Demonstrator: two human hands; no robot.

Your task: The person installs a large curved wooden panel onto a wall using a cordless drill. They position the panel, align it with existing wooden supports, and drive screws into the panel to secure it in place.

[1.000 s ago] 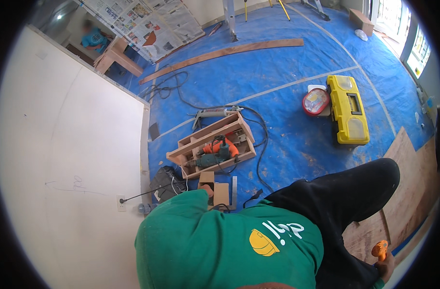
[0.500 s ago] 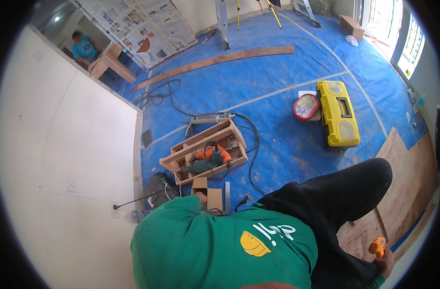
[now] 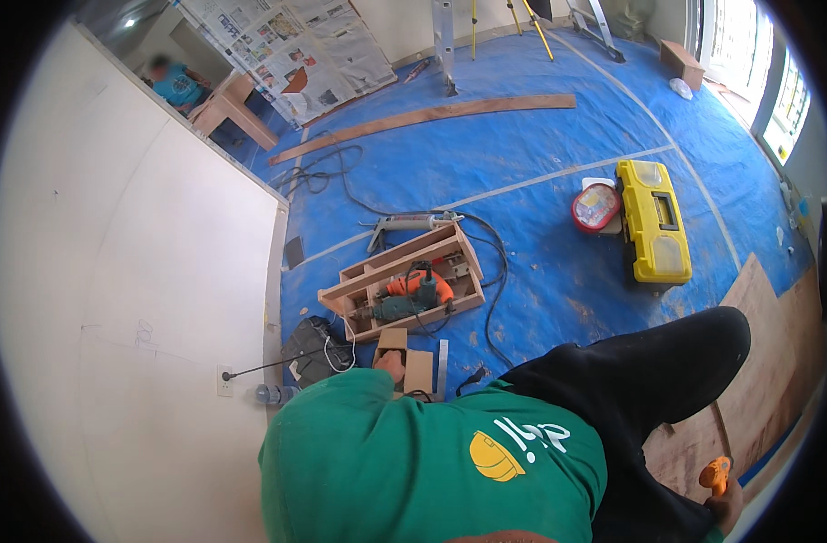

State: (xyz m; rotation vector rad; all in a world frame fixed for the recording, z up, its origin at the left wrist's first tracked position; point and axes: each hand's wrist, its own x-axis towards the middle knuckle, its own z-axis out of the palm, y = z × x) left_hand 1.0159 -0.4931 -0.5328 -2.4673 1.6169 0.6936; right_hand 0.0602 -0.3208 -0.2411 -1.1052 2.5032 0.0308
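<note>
My left hand (image 3: 391, 364) reaches into a small open cardboard box (image 3: 419, 373) on the blue sheet, and the box hides its fingers. My right hand (image 3: 730, 504), low at the right, is wrapped round an orange tool (image 3: 717, 475) whose exact kind I cannot make out. Just beyond the box stands a wooden tool tray (image 3: 475, 297) holding an orange and dark green power drill (image 3: 403, 306). Behind that tray lies a caulking gun (image 3: 404, 223). A metal ruler (image 3: 442, 362) is at the box's right, and a dark case (image 3: 307, 348) at its left.
A yellow toolbox (image 3: 647, 237) and a red-rimmed container (image 3: 596, 206) stand to the right. Black cable (image 3: 499, 335) loops over the sheet. A long plank (image 3: 450, 113), ladder legs (image 3: 443, 45) and a yellow tripod (image 3: 536, 36) are farther off. Another person (image 3: 180, 86) stands at far left.
The view has shifted, so the scene sits slightly right and mostly lower. My left hand shows more at the box's opening. My right hand keeps hold of the orange tool.
</note>
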